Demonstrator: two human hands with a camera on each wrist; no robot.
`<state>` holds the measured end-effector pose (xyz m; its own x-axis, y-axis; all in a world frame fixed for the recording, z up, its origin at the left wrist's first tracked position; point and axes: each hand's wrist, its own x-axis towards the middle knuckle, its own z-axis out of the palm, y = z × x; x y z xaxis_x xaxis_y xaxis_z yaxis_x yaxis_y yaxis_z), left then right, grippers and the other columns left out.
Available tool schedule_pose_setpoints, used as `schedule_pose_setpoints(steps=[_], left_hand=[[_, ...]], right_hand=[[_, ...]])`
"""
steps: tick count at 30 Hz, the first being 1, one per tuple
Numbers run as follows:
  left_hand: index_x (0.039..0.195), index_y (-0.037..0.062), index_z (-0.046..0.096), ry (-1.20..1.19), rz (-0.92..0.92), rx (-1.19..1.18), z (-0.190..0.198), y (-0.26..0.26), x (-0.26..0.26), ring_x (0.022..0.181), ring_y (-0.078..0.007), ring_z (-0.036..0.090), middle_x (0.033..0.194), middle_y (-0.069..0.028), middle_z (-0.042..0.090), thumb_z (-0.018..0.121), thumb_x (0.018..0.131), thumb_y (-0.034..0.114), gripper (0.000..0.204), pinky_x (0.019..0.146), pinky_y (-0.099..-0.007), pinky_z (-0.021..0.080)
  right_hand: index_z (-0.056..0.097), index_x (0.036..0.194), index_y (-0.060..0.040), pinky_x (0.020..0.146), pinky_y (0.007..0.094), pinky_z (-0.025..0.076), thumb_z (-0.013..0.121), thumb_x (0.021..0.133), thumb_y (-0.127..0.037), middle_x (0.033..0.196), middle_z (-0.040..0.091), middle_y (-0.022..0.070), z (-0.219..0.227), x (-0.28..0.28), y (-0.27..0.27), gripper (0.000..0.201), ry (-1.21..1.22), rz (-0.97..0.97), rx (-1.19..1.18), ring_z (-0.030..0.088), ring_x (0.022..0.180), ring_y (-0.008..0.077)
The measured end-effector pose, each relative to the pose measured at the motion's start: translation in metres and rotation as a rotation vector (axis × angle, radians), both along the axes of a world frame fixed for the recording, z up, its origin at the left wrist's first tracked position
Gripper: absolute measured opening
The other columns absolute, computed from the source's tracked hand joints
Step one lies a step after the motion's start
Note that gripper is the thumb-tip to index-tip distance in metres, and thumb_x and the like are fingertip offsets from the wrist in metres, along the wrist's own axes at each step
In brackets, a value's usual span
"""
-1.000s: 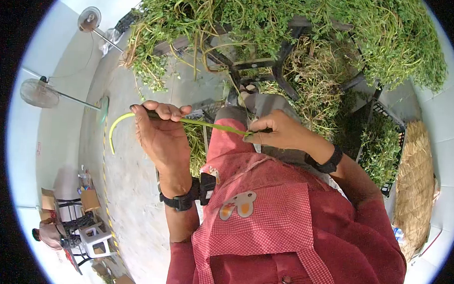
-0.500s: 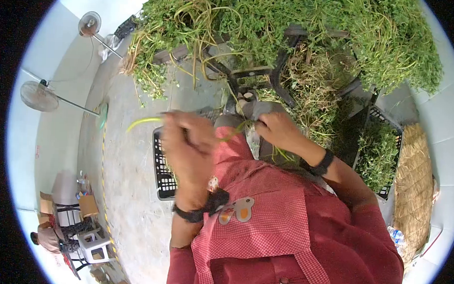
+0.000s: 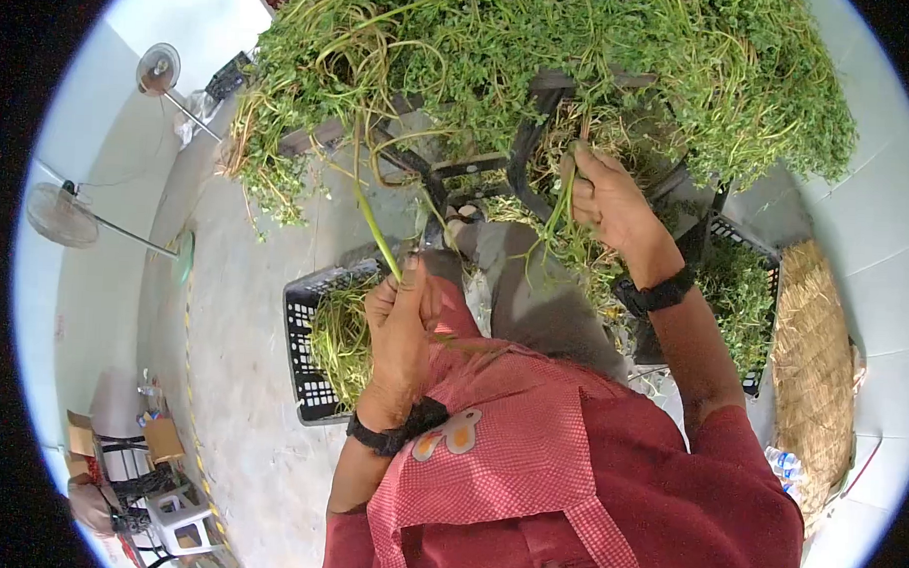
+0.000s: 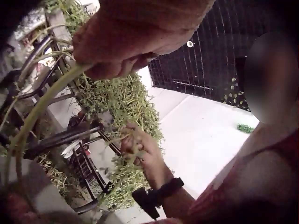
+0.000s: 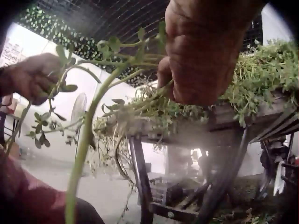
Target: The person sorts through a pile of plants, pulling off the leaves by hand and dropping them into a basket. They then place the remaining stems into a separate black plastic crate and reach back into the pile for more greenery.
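Before us, the desk [image 3: 304,140] bears a heap of leafy greens [image 3: 552,77], probably set there for easy reach. At our left, the left crate [image 3: 297,349] holds a tangle of thin stems; the right crate [image 3: 751,381] holds greenery. Our left hand [image 3: 401,317] pinches a thick stem [image 3: 376,231], pointing deskward; our right hand [image 3: 617,212] grips leafy sprigs [image 3: 562,203] well apart, seemingly keeping both bits from tangling.

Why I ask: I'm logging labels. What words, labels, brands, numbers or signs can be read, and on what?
No text can be read.
Print-like marks on the white wall, right wrist view: too blurred.
Faint reddish marks on the pale wall, head view: too small.
Plastic bottle: too small.
Apron: cartoon patch, no words visible.
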<state>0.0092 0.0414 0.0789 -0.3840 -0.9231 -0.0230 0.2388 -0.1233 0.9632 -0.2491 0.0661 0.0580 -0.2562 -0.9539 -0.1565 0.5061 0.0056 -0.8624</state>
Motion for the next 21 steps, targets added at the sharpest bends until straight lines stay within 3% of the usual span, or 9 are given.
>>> schedule_pose_setpoints(steps=[4,6,8,10,12,14,15,18,21], left_hand=[[0.054,0.0121,0.036,-0.015,-0.040,-0.054,-0.011,-0.004,0.010,0.043,-0.0064,0.025,0.050,0.0029,0.033,0.045,0.095,0.026,0.044,0.039,-0.0225,0.016],[0.055,0.0114,0.038,-0.017,-0.039,-0.065,-0.005,-0.005,0.010,0.043,-0.0063,0.026,0.051,0.0023,0.036,0.044,0.095,0.029,0.043,0.039,-0.0226,0.016],[0.062,0.0101,0.041,-0.052,0.022,-0.071,0.008,-0.005,0.010,0.044,-0.0069,0.027,0.052,0.0024,0.036,0.039,0.095,0.035,0.042,0.041,-0.0228,0.017],[0.065,0.0097,0.042,-0.008,0.018,-0.062,0.010,-0.018,0.022,0.044,-0.0075,0.028,0.052,0.0026,0.036,0.037,0.095,0.037,0.041,0.042,-0.0228,0.019],[0.068,0.0092,0.043,0.028,0.044,-0.044,0.017,-0.030,0.043,0.044,-0.0081,0.029,0.053,0.0028,0.035,0.035,0.095,0.040,0.041,0.043,-0.0227,0.020],[0.077,0.0070,0.049,-0.029,0.001,-0.184,0.031,-0.042,0.061,0.045,-0.0089,0.031,0.053,0.0028,0.036,0.035,0.095,0.039,0.040,0.044,-0.0229,0.023],[0.087,0.0034,0.055,0.189,-0.026,-0.084,0.032,-0.049,0.072,0.048,-0.0106,0.037,0.055,0.0016,0.041,0.036,0.095,0.040,0.041,0.046,-0.0245,0.028],[0.099,0.0008,0.056,0.258,-0.073,-0.126,0.027,-0.076,0.103,0.055,-0.0138,0.047,0.061,-0.0019,0.051,0.038,0.094,0.039,0.042,0.054,-0.0262,0.038],[0.103,-0.0004,0.056,0.003,-0.057,-0.195,0.028,-0.091,0.132,0.066,-0.0164,0.055,0.072,-0.0058,0.059,0.040,0.094,0.036,0.040,0.067,-0.0291,0.044]], right_hand=[[0.052,0.083,-0.0129,0.036,0.0174,0.022,0.048,0.091,-0.041,0.055,0.034,-0.0095,0.036,0.005,0.000,0.030,-0.034,-0.013,0.046,0.028,0.040,0.0020],[0.053,0.083,-0.0132,0.036,0.0163,0.023,0.049,0.091,-0.041,0.055,0.037,-0.0093,0.038,0.002,-0.002,0.030,-0.106,0.094,-0.169,0.030,0.040,0.0017],[0.053,0.081,-0.0132,0.036,0.0161,0.024,0.049,0.091,-0.041,0.056,0.039,-0.0093,0.041,0.001,0.000,0.030,-0.120,0.120,-0.187,0.031,0.039,0.0016],[0.052,0.077,-0.0132,0.036,0.0168,0.024,0.046,0.093,-0.039,0.055,0.038,-0.0098,0.050,0.015,0.003,0.031,0.023,-0.182,0.018,0.030,0.038,0.0019],[0.051,0.076,-0.0135,0.036,0.0171,0.025,0.046,0.093,-0.039,0.054,0.037,-0.0099,0.042,0.013,0.001,0.030,-0.034,-0.146,0.033,0.029,0.038,0.0019],[0.051,0.075,-0.0139,0.036,0.0174,0.026,0.046,0.093,-0.038,0.054,0.036,-0.0099,0.030,0.004,0.002,0.030,-0.079,-0.127,0.061,0.029,0.037,0.0020],[0.050,0.074,-0.0142,0.037,0.0173,0.027,0.045,0.093,-0.038,0.053,0.036,-0.0095,0.019,-0.001,0.003,0.031,-0.083,-0.028,-0.040,0.028,0.037,0.0019],[0.047,0.074,-0.0144,0.038,0.0176,0.028,0.043,0.094,-0.039,0.053,0.036,-0.0081,0.017,0.014,0.010,0.032,-0.042,0.030,-0.090,0.029,0.038,0.0021],[0.046,0.081,-0.0132,0.040,0.0200,0.030,0.043,0.095,-0.037,0.057,0.038,-0.0075,0.013,0.023,0.017,0.028,-0.061,-0.114,-0.006,0.032,0.041,0.0034]])
